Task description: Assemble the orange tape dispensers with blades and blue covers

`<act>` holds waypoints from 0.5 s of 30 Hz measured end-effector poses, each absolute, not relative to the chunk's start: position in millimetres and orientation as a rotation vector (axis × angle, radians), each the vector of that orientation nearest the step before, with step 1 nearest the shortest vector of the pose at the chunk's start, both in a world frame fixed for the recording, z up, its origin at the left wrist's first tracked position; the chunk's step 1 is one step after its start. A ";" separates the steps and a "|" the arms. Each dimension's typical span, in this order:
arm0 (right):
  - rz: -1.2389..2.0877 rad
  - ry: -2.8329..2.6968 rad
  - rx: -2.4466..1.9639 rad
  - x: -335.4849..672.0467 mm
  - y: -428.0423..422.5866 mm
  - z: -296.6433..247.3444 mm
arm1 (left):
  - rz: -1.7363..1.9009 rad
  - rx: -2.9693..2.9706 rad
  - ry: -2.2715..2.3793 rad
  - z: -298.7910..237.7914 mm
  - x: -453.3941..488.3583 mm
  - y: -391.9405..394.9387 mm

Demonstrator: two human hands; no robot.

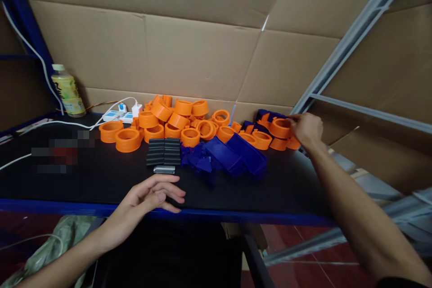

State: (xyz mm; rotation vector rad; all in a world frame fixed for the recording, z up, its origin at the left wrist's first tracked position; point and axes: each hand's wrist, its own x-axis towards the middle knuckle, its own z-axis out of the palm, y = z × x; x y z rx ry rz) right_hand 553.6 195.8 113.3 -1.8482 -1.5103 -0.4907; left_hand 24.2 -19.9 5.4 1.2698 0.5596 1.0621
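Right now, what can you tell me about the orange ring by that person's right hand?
The orange ring is a short, wide hoop of smooth-looking plastic, open through its middle. It sits opening-up at the right end of the pile, among other rings, near the back of the black table. The right hand grips its right rim, and dark blue parts lie just behind it.

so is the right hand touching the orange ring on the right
Touching. Head view shows the right hand gripping the orange ring by its rim, no gap.
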 end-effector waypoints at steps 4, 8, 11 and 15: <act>-0.477 -1.483 -1.900 559.1 198.5 114.0 | 1.020 1.327 0.583 4.9 22.9 -20.0; -0.493 -1.478 -1.947 560.2 196.9 117.7 | 0.980 1.362 0.606 4.7 22.0 -19.9; -0.525 -1.481 -1.975 556.7 194.5 119.0 | 0.970 1.372 0.622 4.4 21.9 -19.6; -0.591 -1.524 -1.984 542.5 188.1 118.7 | 0.972 1.375 0.622 4.5 22.0 -19.4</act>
